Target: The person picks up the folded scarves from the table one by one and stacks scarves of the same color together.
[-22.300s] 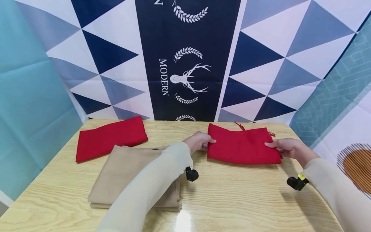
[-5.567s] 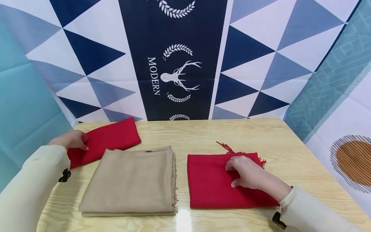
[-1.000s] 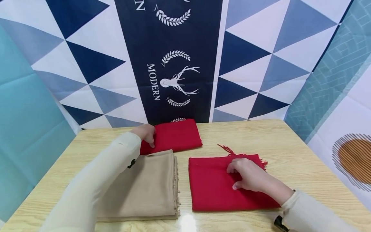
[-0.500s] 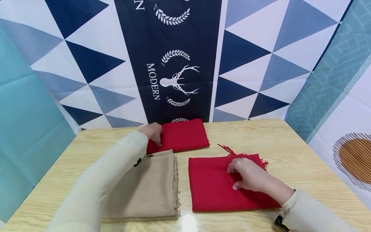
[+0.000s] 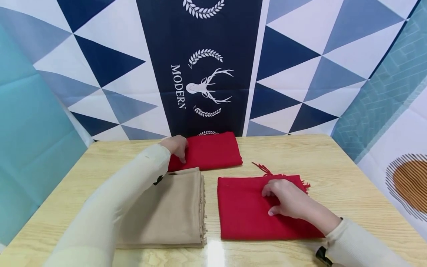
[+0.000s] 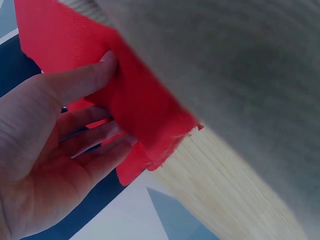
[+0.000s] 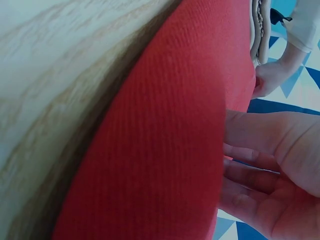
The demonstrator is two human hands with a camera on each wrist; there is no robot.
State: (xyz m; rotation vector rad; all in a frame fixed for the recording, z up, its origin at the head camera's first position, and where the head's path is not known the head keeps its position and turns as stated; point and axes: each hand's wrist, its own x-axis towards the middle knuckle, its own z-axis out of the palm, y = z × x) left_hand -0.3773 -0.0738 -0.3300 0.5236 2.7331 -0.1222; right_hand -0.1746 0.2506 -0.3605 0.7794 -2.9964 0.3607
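In the head view, a folded red cloth (image 5: 213,151) lies at the back of the table, against the patterned backdrop. My left hand (image 5: 176,145) holds its left end; the left wrist view shows the thumb pressed into the red fabric (image 6: 145,105) and the fingers at its edge. A folded red scarf (image 5: 243,211) with fringe along its far right side lies at the right. On it rests my right hand (image 5: 287,197), fingers loosely bent; in the right wrist view the thumb and fingertips touch the scarf (image 7: 160,130). Some fingertips are hidden.
A folded beige scarf (image 5: 170,211) with a fringed right edge lies at the left front, partly under my left sleeve (image 5: 116,211). Its far edge is close to the red cloth. The wooden table (image 5: 283,152) ends at the triangle-patterned backdrop (image 5: 283,66).
From the far left, my left hand has brought the folded red cloth right to the back middle; in the last half second it barely moves. My right hand stays on the red scarf, held up earlier by both hands.
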